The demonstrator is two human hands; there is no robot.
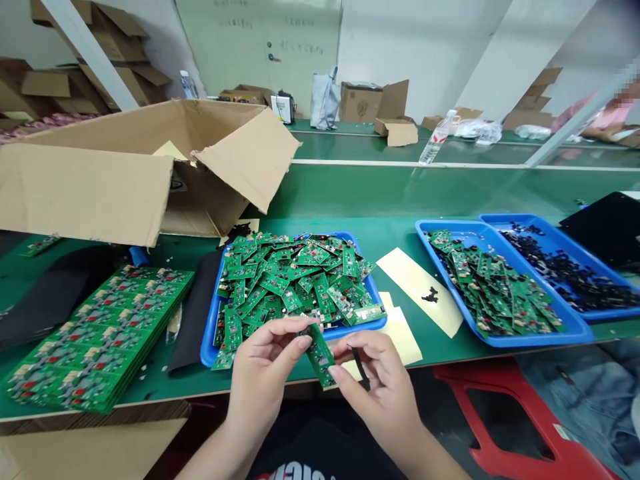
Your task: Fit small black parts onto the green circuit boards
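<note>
Both grips pinch one small circuit board (320, 357) over the desk (400, 193) edge before the heaped blue tray (207, 347), my left hand (263, 373) and right hand (377, 383) clenched; light, stiff, fragile, so I hold its edges.

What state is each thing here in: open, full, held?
Small circuit board: held by both the left hand and right hand.
Cardboard box: tipped over, flaps open.
Middle blue tray: heaped with boards.
Water bottle: upright, capped.
Panel stack: lying flat.
</note>
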